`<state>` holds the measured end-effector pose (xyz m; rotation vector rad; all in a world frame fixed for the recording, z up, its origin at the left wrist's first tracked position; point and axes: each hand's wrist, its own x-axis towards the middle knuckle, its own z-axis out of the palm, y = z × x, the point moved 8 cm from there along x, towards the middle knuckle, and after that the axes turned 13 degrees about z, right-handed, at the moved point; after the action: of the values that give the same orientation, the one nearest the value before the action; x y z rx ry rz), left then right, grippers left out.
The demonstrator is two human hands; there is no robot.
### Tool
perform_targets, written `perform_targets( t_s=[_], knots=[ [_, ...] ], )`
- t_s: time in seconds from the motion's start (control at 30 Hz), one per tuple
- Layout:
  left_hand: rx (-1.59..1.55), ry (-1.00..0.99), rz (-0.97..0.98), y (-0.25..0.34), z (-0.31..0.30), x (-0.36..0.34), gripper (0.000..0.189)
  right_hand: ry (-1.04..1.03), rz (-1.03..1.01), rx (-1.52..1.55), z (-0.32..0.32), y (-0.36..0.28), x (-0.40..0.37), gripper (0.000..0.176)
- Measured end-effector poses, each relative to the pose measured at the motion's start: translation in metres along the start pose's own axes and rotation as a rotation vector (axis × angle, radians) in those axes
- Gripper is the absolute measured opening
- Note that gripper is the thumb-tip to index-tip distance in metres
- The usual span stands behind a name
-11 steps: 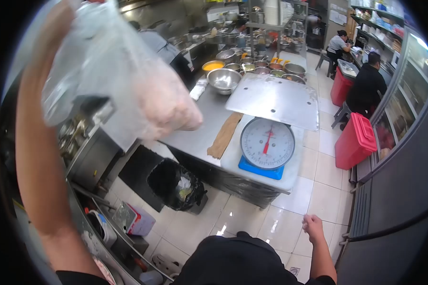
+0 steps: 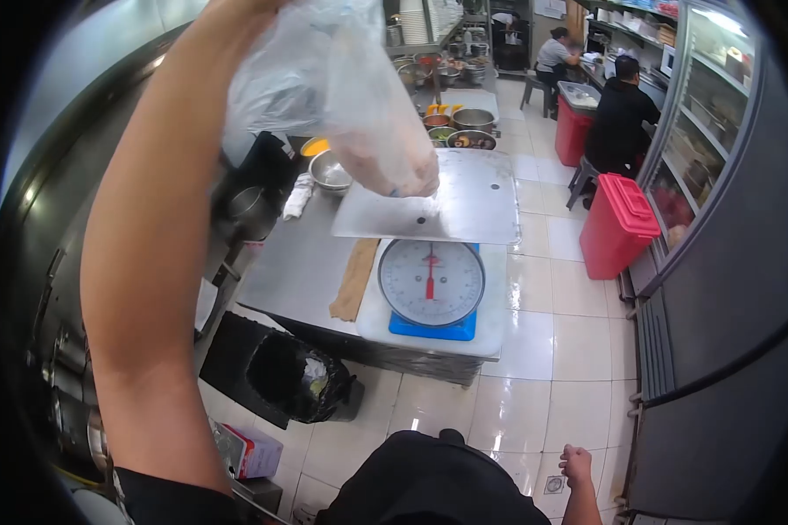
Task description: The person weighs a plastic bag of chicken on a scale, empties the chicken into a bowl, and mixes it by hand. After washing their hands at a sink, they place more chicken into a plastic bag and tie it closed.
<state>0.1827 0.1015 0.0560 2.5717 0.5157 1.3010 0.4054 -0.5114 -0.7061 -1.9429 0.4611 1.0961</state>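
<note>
My left hand [image 2: 256,7], partly cut off by the top edge, is closed on the gathered top of a clear plastic bag [image 2: 293,92]. Pale pinkish raw meat [image 2: 390,157] fills the bag's lower end, which overlaps the flat metal platform [image 2: 464,197] of a dial scale in this view. Below the platform show the round white dial [image 2: 431,282] with its red needle and the blue base [image 2: 433,326]. Low on the right, away from the counter, my right hand [image 2: 576,464] hangs with its fingers curled in and nothing visible in them.
On the counter [image 2: 280,271] lie a brown cloth [image 2: 355,282] and a steel bowl [image 2: 328,171]. A lined trash bin [image 2: 302,376] stands at its left. Red bins [image 2: 617,227] and two seated people [image 2: 620,114] line the right side, beside a glass-door fridge [image 2: 705,122].
The bag has moved from left of the scale to over its platform, carried by my left hand. My view has turned, and my right hand has stayed low with fingers curled.
</note>
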Motion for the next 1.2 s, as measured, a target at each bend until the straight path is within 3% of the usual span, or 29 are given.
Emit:
perform_targets(
  t_s=[0.07,0.1,0.2,0.33,0.53,0.67,0.77,0.87,0.97,1.07,1.17,1.2],
  knots=[
    [0.116,-0.073,0.216,-0.005,0.025,0.025,0.023,0.026,0.035,-0.017,0.002,0.015,0.007,0.024],
    [-0.064,-0.071,0.096,-0.018,0.041,0.035,0.022,0.026,0.062,-0.020,0.004,0.021,0.009,0.024],
    [-0.362,0.044,0.113,-0.022,0.073,0.048,0.020,0.027,0.107,-0.036,0.009,0.030,0.024,0.023],
    [-0.783,-0.149,0.417,-0.010,0.104,0.048,0.019,0.029,0.127,-0.044,0.013,0.030,0.026,0.023],
    [-0.487,-0.018,0.001,-0.046,0.114,0.022,0.013,0.018,0.200,-0.033,0.005,0.028,0.033,0.024],
    [-0.864,-0.091,0.166,-0.049,0.109,0.004,0.016,-0.059,0.276,-0.066,0.003,0.031,0.041,0.021],
    [-0.415,-0.117,-0.093,-0.034,0.103,-0.015,0.018,0.002,0.241,-0.151,0.006,0.019,0.038,0.020],
    [-0.396,-0.182,-0.170,-0.031,0.111,-0.030,0.021,-0.020,0.216,-0.168,0.008,0.017,0.050,0.020],
    [-0.067,-0.314,-0.004,-0.011,0.111,-0.043,0.022,-0.037,0.186,-0.215,0.016,0.005,0.044,0.022],
    [-0.204,-0.284,-0.119,-0.021,0.118,-0.048,0.024,-0.045,0.185,-0.265,0.018,0.007,0.042,0.025],
    [-0.138,-0.376,-0.102,-0.014,0.117,-0.063,0.024,-0.039,0.183,-0.310,0.017,0.011,0.043,0.029],
    [0.076,-0.428,0.090,-0.011,0.114,-0.060,0.023,-0.033,0.178,-0.300,0.015,0.014,0.045,0.031]
  ],
)
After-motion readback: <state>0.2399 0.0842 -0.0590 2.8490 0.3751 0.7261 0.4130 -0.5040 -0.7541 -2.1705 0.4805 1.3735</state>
